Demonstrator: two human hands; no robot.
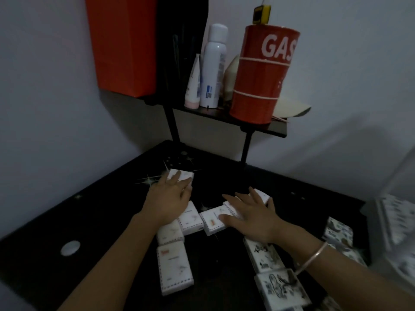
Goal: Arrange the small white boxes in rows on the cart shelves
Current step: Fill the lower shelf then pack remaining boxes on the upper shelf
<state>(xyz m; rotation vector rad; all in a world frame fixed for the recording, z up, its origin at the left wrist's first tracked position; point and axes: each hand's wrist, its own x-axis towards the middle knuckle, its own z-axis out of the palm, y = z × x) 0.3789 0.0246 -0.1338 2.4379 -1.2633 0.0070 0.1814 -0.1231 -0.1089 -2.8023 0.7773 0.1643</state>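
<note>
Left hand [170, 199] presses flat fingers on a white box [183, 175] at eleven o'clock on the shelf [89, 221]. Right hand [251, 217], spread flat and grasping nothing, covers boxes [213, 222] at five o'clock from it, probably sliding them into rows.

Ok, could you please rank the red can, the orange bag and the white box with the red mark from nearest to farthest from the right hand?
1. White box with the red mark: beneath the thumb of the right hand.
2. Red can: on the upper shelf, behind the hand.
3. Orange bag: far upper left.
</note>
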